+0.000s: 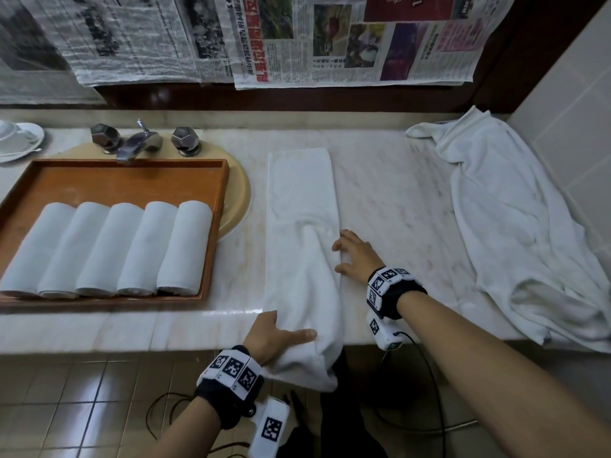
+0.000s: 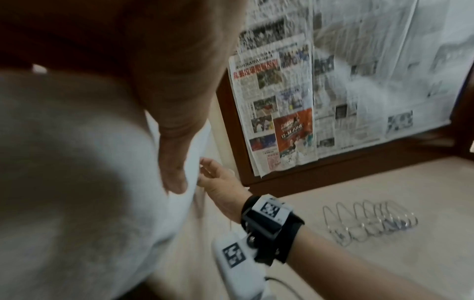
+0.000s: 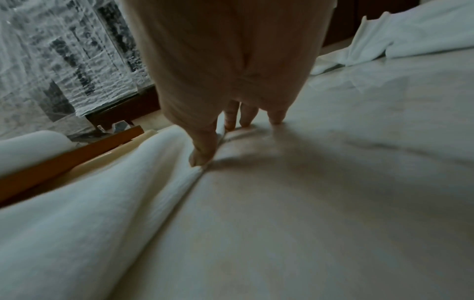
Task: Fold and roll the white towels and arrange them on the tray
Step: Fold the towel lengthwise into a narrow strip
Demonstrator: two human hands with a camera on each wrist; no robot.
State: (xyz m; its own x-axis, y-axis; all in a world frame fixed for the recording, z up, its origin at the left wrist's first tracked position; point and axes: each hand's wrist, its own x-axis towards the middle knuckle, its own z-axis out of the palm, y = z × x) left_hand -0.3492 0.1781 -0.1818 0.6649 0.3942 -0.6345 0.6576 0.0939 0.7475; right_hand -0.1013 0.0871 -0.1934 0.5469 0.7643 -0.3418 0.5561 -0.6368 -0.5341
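Towel lying long on the counter beside the tray of five rolls, near end hanging off the edge, gripped there by left hand; right hand open, fingers flat at its side edge. Could slide off or bunch up if tugged too hard. Newspapers on the wall, print too small to read, only "12-14 JUNE" on a red ad.
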